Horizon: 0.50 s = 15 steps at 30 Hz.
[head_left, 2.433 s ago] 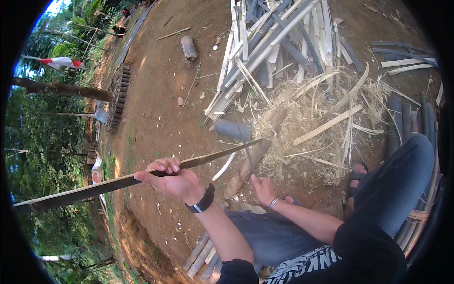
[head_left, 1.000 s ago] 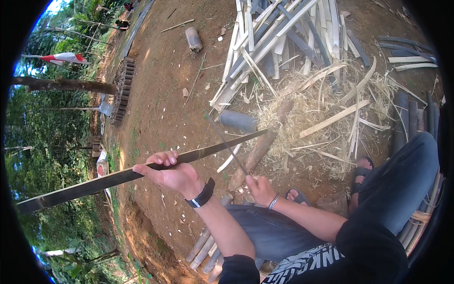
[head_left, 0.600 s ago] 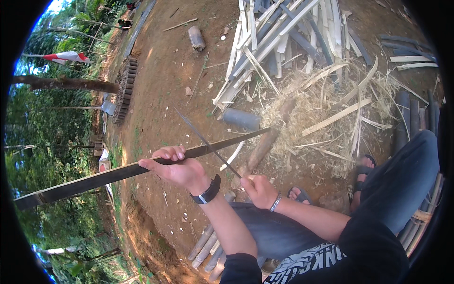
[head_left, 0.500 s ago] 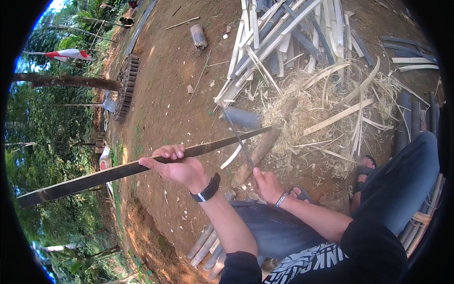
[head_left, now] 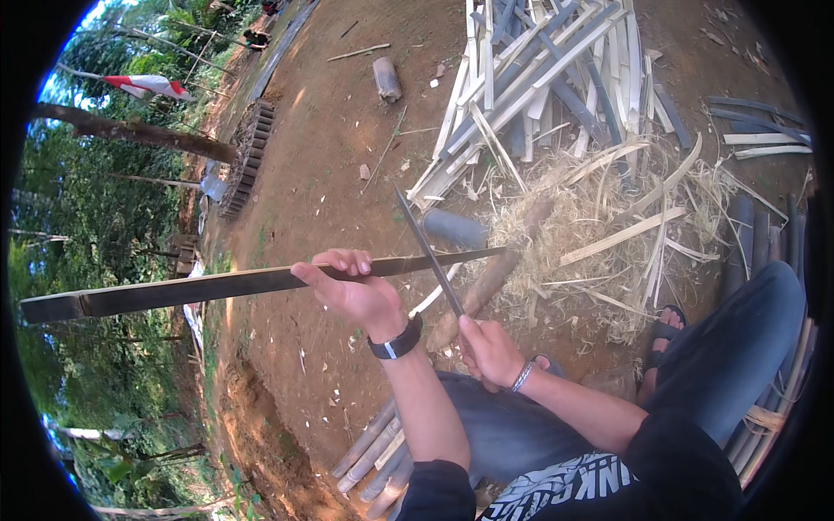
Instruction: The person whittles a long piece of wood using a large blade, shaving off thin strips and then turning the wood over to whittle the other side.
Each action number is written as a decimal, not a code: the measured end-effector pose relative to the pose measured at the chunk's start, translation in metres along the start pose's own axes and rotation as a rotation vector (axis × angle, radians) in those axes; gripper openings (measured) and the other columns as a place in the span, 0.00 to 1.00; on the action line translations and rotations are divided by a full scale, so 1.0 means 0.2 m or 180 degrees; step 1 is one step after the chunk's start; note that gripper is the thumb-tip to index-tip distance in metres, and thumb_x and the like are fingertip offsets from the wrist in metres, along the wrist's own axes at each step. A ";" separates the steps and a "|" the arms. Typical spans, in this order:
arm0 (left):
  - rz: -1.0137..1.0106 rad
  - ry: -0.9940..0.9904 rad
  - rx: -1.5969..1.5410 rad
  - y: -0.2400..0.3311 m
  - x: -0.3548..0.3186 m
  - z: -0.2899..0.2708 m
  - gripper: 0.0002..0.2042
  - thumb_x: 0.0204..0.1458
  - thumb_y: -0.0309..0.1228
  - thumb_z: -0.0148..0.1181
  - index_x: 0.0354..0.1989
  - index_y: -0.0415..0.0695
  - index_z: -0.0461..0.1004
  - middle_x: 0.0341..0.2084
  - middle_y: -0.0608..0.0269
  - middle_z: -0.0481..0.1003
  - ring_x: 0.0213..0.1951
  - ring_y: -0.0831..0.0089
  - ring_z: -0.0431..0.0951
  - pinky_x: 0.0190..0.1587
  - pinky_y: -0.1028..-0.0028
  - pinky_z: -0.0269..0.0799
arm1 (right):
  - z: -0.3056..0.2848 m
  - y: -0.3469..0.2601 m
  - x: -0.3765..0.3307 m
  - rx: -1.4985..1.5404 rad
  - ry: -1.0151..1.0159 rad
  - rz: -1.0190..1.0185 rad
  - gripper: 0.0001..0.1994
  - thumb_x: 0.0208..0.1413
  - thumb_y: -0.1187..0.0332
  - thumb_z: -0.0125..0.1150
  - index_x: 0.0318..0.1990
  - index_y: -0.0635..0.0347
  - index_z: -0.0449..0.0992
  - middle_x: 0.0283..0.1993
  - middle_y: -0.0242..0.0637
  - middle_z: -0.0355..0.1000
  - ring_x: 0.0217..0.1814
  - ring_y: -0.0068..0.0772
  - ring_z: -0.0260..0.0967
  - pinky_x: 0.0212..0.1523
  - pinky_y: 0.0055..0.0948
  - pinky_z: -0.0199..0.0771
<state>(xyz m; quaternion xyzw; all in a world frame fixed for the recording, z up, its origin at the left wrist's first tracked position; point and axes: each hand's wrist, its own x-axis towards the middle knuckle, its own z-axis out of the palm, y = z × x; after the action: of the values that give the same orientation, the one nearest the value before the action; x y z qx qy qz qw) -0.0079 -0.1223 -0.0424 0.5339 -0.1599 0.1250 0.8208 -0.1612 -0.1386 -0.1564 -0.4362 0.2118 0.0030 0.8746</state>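
Note:
A long dark bamboo strip (head_left: 191, 287) with a pale edge runs from the far left to the middle. My left hand (head_left: 358, 291) holds it, thumb on the near side and fingers curled over the top. The strip's right end meets a short log (head_left: 476, 300) on the ground. My right hand (head_left: 491, 352) is closed round the handle of a long-bladed knife (head_left: 425, 240), its fingers hiding the handle. The blade points up and to the left and crosses the strip to the right of my left hand; whether it touches cannot be told.
Pale shavings (head_left: 599, 230) lie heaped beyond the log. Behind them is a pile of split bamboo strips (head_left: 539, 82). A grey bamboo piece (head_left: 455, 227) lies beside the log. Bamboo poles (head_left: 372, 447) lie by my legs, and a tree trunk (head_left: 130, 132) is at far left.
The strip's left end has swung upward, so it lies closer to level. My left hand has shifted slightly right; my right hand and the knife have come a little lower and right.

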 end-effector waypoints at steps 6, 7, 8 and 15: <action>-0.0224 -0.0919 -0.0154 0.06 -0.02 0.07 0.22 0.60 0.51 0.45 0.24 0.44 0.62 0.20 0.66 0.61 0.25 0.75 0.62 0.31 0.74 0.61 | 0.02 -0.11 -0.04 -0.0411 0.0025 -0.0779 0.30 0.62 0.48 0.41 0.15 0.63 0.66 0.09 0.30 0.59 0.09 0.23 0.57 0.13 0.25 0.55; -0.0364 -0.0963 -0.0242 0.08 -0.01 0.08 0.21 0.60 0.50 0.45 0.27 0.42 0.64 0.22 0.65 0.62 0.27 0.73 0.64 0.34 0.72 0.63 | 0.00 -0.10 -0.04 -0.0219 0.0029 -0.0502 0.29 0.62 0.47 0.41 0.16 0.63 0.66 0.09 0.30 0.59 0.09 0.22 0.57 0.11 0.24 0.55; -0.0266 -0.0974 -0.0232 0.13 0.00 0.09 0.21 0.60 0.50 0.45 0.27 0.42 0.65 0.22 0.65 0.63 0.28 0.72 0.65 0.34 0.72 0.63 | 0.00 -0.08 -0.05 -0.0227 0.0030 -0.0355 0.29 0.63 0.48 0.40 0.18 0.63 0.66 0.10 0.30 0.59 0.09 0.22 0.56 0.11 0.24 0.55; 0.0279 -0.1555 -0.0147 0.51 0.17 0.26 0.25 0.59 0.53 0.45 0.36 0.38 0.69 0.24 0.64 0.67 0.26 0.74 0.69 0.32 0.74 0.67 | -0.07 -0.07 -0.19 -0.0568 0.0206 -0.0246 0.28 0.62 0.47 0.42 0.22 0.65 0.67 0.12 0.33 0.60 0.10 0.24 0.56 0.12 0.24 0.56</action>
<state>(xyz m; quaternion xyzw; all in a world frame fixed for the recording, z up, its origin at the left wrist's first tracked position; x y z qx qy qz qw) -0.0213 -0.1279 0.0770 0.5220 -0.3794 0.0240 0.7635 -0.1987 -0.1517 -0.1383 -0.5201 0.2220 -0.0260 0.8243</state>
